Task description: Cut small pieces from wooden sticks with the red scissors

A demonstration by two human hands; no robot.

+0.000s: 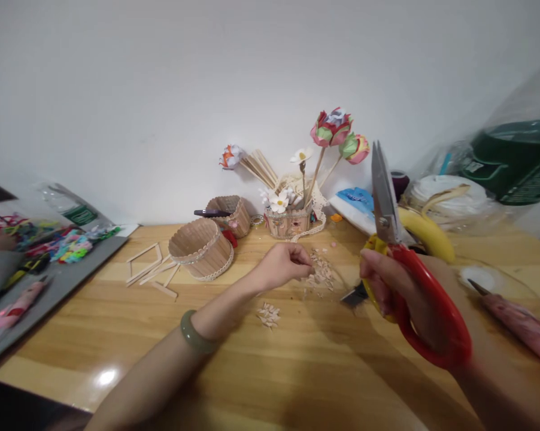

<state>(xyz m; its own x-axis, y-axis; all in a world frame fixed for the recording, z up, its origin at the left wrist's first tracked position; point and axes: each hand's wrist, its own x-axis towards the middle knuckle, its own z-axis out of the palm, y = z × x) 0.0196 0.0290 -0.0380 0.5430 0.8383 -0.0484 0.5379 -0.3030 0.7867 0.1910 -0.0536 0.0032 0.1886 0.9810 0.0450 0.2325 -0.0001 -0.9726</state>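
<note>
My right hand [405, 299] grips a pair of scissors [384, 197] by its red and yellow handles. The scissors point upward above the table, their blades nearly together. My left hand [285, 263], with a green bangle on its wrist, is closed in a pinch beside a scattered heap of small pale wood chips [322, 272]. Whatever its fingertips hold, if anything, is too small to make out. A smaller pile of chips [269, 315] lies nearer to me, below that hand.
Left of my hand stands a round basket of wooden sticks [202, 254], with loose sticks [144, 266] beside it. Behind are a second basket [238, 215] and a planter [288, 224] of paper flowers. A pink-handled pointed tool [521, 323] lies at right; a grey board [72, 272] at left.
</note>
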